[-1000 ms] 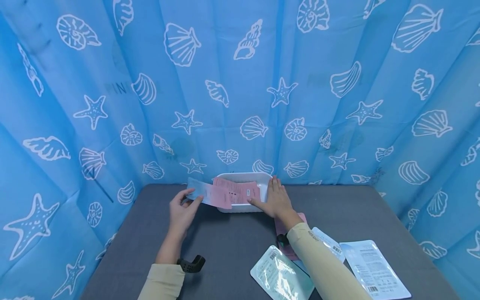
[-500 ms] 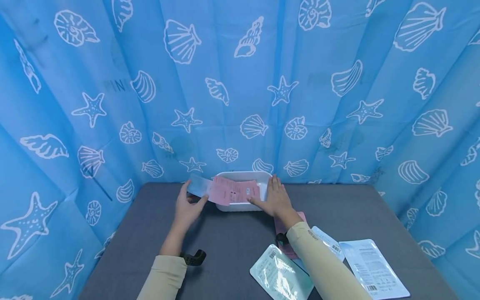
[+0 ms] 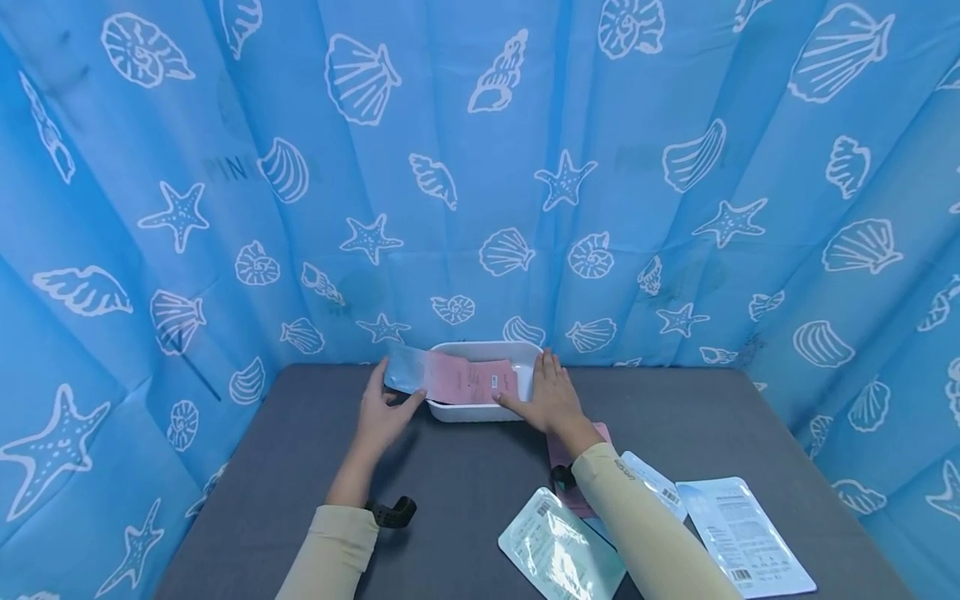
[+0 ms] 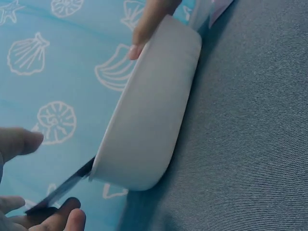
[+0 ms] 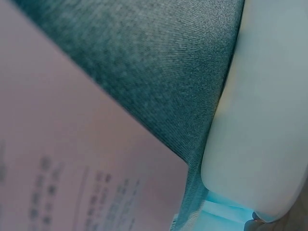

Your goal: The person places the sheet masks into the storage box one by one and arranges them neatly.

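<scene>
My left hand [image 3: 392,393] pinches two flat sachets by their left end, a pale blue sachet [image 3: 405,367] and a pink sachet [image 3: 459,382]. They lie slanted over the white oblong tray [image 3: 480,412] at the back of the grey table [image 3: 465,483]. My right hand [image 3: 542,392] rests on the tray's right end, fingers straight, thumb along the front wall. In the left wrist view the tray [image 4: 149,120] fills the middle, with the sachets' dark edge [image 4: 62,190] beside my fingers [image 4: 60,220]. The right wrist view shows the tray's wall [image 5: 269,120] and a pink sachet [image 5: 57,168].
Another pink sachet [image 3: 561,457] lies under my right forearm. Several pale sachets lie at the front right: one mint [image 3: 558,546], one white with print [image 3: 742,533], one partly hidden [image 3: 656,483]. A blue shell-patterned curtain [image 3: 480,167] closes in three sides of the table.
My left hand has carried the two sachets to the right and a little farther back, so that more of them lies over the tray. The right hand has stayed on the tray's end.
</scene>
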A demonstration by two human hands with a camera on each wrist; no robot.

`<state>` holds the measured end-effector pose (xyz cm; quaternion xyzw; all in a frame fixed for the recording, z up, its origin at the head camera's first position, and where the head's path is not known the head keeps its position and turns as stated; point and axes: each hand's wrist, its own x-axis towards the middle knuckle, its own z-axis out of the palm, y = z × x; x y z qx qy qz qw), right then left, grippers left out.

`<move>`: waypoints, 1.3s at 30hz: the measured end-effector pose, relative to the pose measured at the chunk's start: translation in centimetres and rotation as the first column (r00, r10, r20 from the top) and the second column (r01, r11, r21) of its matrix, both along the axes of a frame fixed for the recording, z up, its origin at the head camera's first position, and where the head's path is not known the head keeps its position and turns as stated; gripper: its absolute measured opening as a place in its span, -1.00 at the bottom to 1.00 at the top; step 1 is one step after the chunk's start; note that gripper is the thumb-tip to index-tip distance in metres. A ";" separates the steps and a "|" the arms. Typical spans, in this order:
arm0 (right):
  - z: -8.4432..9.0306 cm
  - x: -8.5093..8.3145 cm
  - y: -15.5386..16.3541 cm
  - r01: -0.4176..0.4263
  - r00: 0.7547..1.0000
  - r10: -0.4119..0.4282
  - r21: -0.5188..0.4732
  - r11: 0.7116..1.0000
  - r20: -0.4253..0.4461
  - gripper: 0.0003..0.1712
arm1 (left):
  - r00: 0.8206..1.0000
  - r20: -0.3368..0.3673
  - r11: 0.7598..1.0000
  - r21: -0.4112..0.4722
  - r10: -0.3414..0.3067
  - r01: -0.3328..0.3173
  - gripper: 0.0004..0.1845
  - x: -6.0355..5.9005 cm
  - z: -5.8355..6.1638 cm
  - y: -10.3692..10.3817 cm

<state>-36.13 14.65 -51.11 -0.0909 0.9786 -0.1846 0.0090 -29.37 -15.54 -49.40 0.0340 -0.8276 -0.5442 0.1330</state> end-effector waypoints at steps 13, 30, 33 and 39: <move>0.4 0.3 0.0 -0.014 1.000 0.014 -0.002 1.000 0.004 0.50 | 0.999 0.033 0.997 0.064 -0.038 0.036 -0.13 -0.2 -0.2 1.4; 0.5 0.4 0.1 -0.021 1.000 0.020 -0.008 1.000 -0.018 0.53 | 0.991 0.090 0.995 0.033 -0.098 0.096 -0.21 1.1 -2.2 2.0; 0.5 0.5 0.0 -0.020 1.000 0.020 -0.007 1.000 -0.017 0.53 | 0.989 0.099 0.993 0.045 -0.111 0.107 -0.22 1.6 -2.6 2.0; 0.6 0.4 0.0 -0.018 1.000 0.018 -0.001 1.000 -0.018 0.51 | 0.981 0.123 0.988 0.053 -0.152 0.146 -0.24 2.4 -3.0 2.1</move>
